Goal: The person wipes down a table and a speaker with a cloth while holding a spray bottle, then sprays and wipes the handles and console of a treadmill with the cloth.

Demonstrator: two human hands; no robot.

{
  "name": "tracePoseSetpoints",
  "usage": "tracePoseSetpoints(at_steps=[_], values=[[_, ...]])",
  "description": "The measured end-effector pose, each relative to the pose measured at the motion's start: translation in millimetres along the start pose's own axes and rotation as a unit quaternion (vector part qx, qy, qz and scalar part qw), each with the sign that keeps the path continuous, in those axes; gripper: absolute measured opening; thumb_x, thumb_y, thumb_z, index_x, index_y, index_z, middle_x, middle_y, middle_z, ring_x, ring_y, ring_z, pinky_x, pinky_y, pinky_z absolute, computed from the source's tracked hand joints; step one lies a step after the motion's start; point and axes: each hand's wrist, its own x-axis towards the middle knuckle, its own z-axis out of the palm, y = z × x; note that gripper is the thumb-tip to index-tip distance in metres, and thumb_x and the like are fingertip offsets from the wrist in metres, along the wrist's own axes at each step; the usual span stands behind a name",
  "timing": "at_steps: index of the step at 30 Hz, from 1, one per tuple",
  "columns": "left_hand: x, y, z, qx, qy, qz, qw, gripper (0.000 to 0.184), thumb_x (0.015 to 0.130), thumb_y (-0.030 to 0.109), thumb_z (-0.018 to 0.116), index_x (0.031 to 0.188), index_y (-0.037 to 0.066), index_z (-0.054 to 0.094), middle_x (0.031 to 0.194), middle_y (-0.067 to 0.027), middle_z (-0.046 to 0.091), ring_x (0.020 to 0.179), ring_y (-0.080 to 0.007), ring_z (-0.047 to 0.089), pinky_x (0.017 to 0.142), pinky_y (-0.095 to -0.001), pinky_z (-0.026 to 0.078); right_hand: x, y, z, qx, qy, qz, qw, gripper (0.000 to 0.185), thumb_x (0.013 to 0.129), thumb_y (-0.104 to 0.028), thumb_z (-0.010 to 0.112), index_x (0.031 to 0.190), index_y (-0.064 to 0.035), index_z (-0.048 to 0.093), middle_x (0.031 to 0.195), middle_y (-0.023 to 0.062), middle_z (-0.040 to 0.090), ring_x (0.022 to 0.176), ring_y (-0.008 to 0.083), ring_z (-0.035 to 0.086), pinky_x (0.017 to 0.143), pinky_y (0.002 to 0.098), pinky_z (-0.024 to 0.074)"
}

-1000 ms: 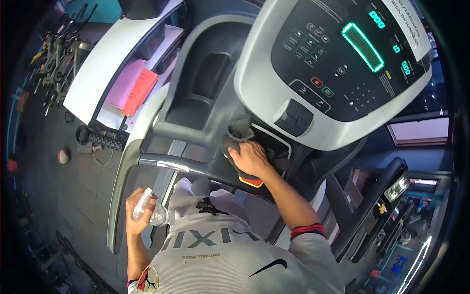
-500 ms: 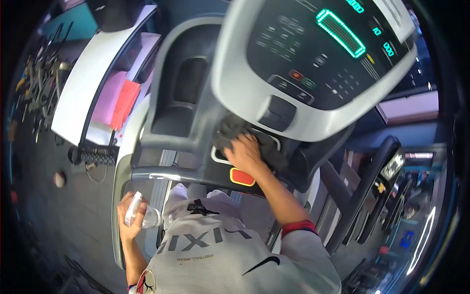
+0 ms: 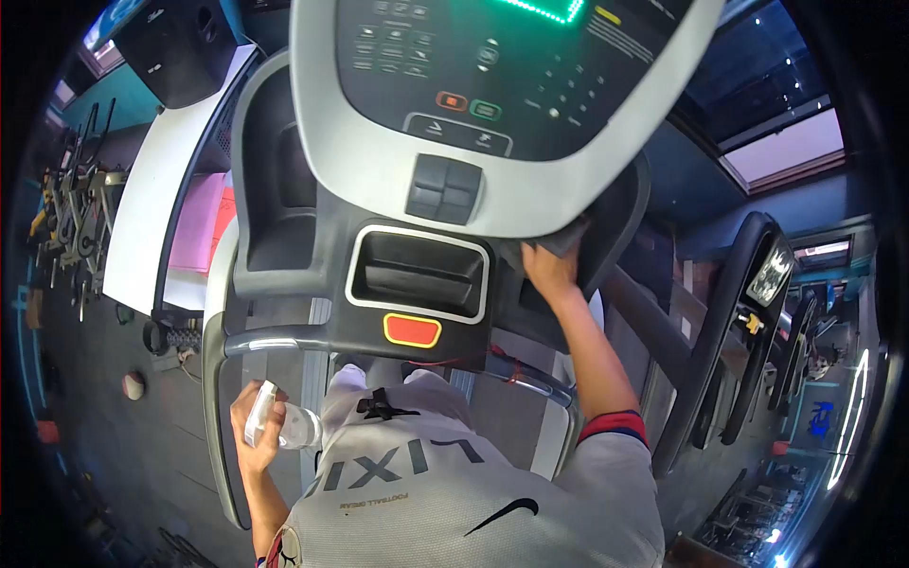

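Note:
Before me stands a treadmill console point(image 3: 379, 156) with a lit green display and a white surround. My right hand point(image 3: 551, 270) presses a dark cloth point(image 3: 559, 240) against the console's right side, near the right-hand cup holder point(image 3: 620, 213). Part of the cloth is hidden under the console's lower edge. Left of that hand lies the white-rimmed tray point(image 3: 488, 284), with a red button point(image 3: 413, 330) below it. Low on the left, my left hand point(image 3: 254, 426) is wrapped round a clear spray bottle point(image 3: 301, 428) with a white trigger head, outside the treadmill's left handrail.
The left cup holder point(image 3: 275, 251) sits beside the console. A white desk point(image 3: 151, 208) with pink and red papers and a black speaker point(image 3: 180, 52) stand at left. Another treadmill point(image 3: 720, 331) is at right. A ball point(image 3: 133, 385) lies on the dark floor.
My right hand has moved with the cloth from the central tray to the console's right side, uncovering the tray. The view has shifted. My left hand still holds the spray bottle.

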Motion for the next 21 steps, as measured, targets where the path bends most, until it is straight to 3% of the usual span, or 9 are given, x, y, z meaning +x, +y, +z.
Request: tracePoseSetpoints(at_steps=[3,7,8,11,13,15,17,18,21], values=[[-2,15,17,-0.001,-0.025,0.021,0.999,0.042,0.087,0.037,0.066,0.082,-0.004,0.066,0.076,-0.0134,0.06,0.066,-0.0234,0.056,0.059,-0.0357,0.043,-34,-15,11,0.161,-0.022,-0.015,0.987,0.064,0.083,-0.027,0.067,0.141,-0.005,0.052,0.141,0.0268,0.05,0.136,0.0468,0.039,0.119,0.0563,0.021],[2,31,34,-0.007,-0.051,0.038,0.998,0.044,0.085,0.039,0.066,0.082,-0.004,0.066,0.075,-0.0136,0.06,0.067,-0.0247,0.057,0.06,-0.0363,0.043,-19,2,-22,0.106,-0.102,-0.149,0.978,0.057,0.089,-0.03,0.062,0.141,-0.0091,0.052,0.144,0.0183,0.051,0.135,0.0404,0.043,0.123,0.0553,0.0081],[6,42,40,0.016,-0.067,0.046,0.997,0.042,0.084,0.038,0.066,0.082,-0.004,0.066,0.076,-0.0146,0.061,0.067,-0.0266,0.058,0.061,-0.037,0.044,-13,0,-20,0.159,-0.077,-0.131,0.976,0.053,0.094,-0.037,0.058,0.132,0.0002,0.058,0.135,0.0239,0.056,0.129,0.0414,0.049,0.121,0.0512,0.0207],[20,75,57,0.035,-0.09,0.125,0.987,0.039,0.083,0.036,0.066,0.082,-0.003,0.067,0.077,-0.0155,0.062,0.068,-0.0286,0.059,0.062,-0.0376,0.045,-19,-42,-35,0.26,-0.31,0.078,0.911,0.06,0.098,-0.043,0.052,0.121,0.0114,0.06,0.12,0.0287,0.061,0.124,0.0423,0.052,0.114,0.045,0.0344],[26,86,60,0.052,-0.098,0.147,0.983,0.033,0.082,0.03,0.065,0.083,-0.003,0.067,0.078,-0.0158,0.062,0.069,-0.0294,0.06,0.063,-0.0385,0.046,-46,-53,-26,0.338,-0.291,-0.101,0.89,0.064,0.099,-0.047,0.05,0.109,0.0152,0.062,0.117,0.0307,0.061,0.126,0.043,0.05,0.106,0.0456,0.0412],[34,89,65,0.069,-0.106,0.168,0.978,0.029,0.081,0.026,0.064,0.084,-0.003,0.067,0.078,-0.0157,0.062,0.069,-0.0288,0.06,0.063,-0.0386,0.046,-52,-75,-36,0.424,-0.228,-0.126,0.867,0.063,0.1,-0.049,0.048,0.105,0.0116,0.065,0.121,0.0302,0.059,0.126,0.0421,0.05,0.105,0.0464,0.041],[39,95,77,0.042,-0.104,0.138,0.984,0.022,0.08,0.019,0.064,0.085,-0.003,0.066,0.078,-0.0152,0.062,0.069,-0.0281,0.06,0.063,-0.0381,0.046,-32,-106,-46,0.367,-0.429,-0.076,0.822,0.064,0.102,-0.05,0.044,0.106,0.0094,0.066,0.123,0.029,0.059,0.125,0.0413,0.052,0.106,0.0459,0.0403],[43,94,83,0.041,-0.101,0.158,0.981,0.019,0.08,0.015,0.064,0.085,-0.004,0.066,0.078,-0.0142,0.06,0.068,-0.0259,0.059,0.063,-0.0364,0.046,-34,-123,-24,0.413,-0.293,-0.139,0.851,0.067,0.102,-0.051,0.041,0.104,0.0103,0.066,0.117,0.0284,0.062,0.12,0.0421,0.055,0.104,0.047,0.0409],[50,99,95,0.039,-0.102,0.151,0.982,0.02,0.082,0.016,0.064,0.086,-0.004,0.066,0.078,-0.013,0.059,0.067,-0.0236,0.057,0.062,-0.0354,0.044,-2,-172,4,0.397,-0.34,-0.166,0.836,0.072,0.102,-0.054,0.039,0.1,0.013,0.066,0.115,0.0312,0.063,0.114,0.0428,0.058,0.102,0.0479,0.0435]])
